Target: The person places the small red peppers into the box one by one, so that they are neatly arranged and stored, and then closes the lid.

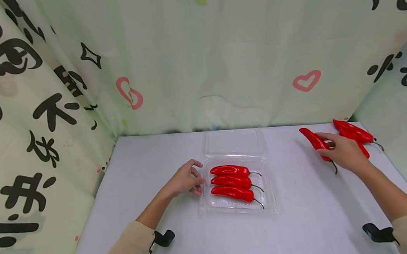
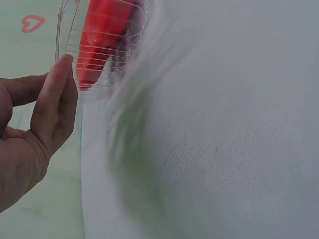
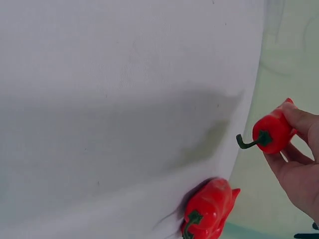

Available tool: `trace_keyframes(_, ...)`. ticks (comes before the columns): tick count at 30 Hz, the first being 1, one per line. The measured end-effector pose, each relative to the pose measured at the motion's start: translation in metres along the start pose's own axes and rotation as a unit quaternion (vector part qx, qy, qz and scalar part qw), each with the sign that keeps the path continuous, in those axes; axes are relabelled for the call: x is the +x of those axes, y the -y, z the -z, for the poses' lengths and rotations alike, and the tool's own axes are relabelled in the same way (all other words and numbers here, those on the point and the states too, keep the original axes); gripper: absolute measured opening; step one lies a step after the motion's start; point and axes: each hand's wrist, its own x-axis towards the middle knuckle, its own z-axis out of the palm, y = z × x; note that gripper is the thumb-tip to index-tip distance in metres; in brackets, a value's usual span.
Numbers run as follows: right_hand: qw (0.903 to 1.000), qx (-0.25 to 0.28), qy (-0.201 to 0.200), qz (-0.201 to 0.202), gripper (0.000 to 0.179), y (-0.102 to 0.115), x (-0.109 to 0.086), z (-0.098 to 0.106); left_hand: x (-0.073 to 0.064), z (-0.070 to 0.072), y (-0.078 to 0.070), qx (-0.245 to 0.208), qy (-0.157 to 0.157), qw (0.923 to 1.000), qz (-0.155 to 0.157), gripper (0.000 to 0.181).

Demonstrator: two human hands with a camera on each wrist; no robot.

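Observation:
Between thumb and fingers, my right hand [image 1: 345,151] grips a red chili pepper [image 1: 310,139] above the table's right side. In the right wrist view its green stem [image 3: 251,143] points away from the hand [image 3: 304,154]. More red peppers [image 1: 354,131] lie behind that hand at the far right corner, partly hidden by it. A clear plastic clamshell box [image 1: 271,206] stands with its lid [image 1: 234,142] folded back. Three red peppers [image 1: 231,181] lie side by side in it, stems to the right. My left hand [image 1: 185,179] has loosely bent fingers at the box's left edge.
A white table [image 1: 142,158] carries everything. Pale green curtains [image 1: 185,66] with black characters and pink hearts hang behind it and on both sides. Black wrist mounts [image 1: 164,238] sit at both sleeves.

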Motion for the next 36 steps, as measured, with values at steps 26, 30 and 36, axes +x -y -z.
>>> trace_keyframes(26,0.9908,0.053,-0.009,0.124,0.076,0.073,-0.021,-0.008,-0.001,0.0,-0.003,0.011,-0.001,0.9999,0.002,0.052)
trace_keyframes(30,0.9894,0.055,-0.003,0.135,0.076,0.085,-0.024,-0.011,-0.001,0.0,-0.003,0.011,0.0,0.9999,0.003,0.052)
trace_keyframes(36,0.9863,0.052,0.018,0.156,0.075,0.104,-0.028,-0.015,-0.001,0.0,-0.003,0.01,0.002,0.9999,0.003,0.052)
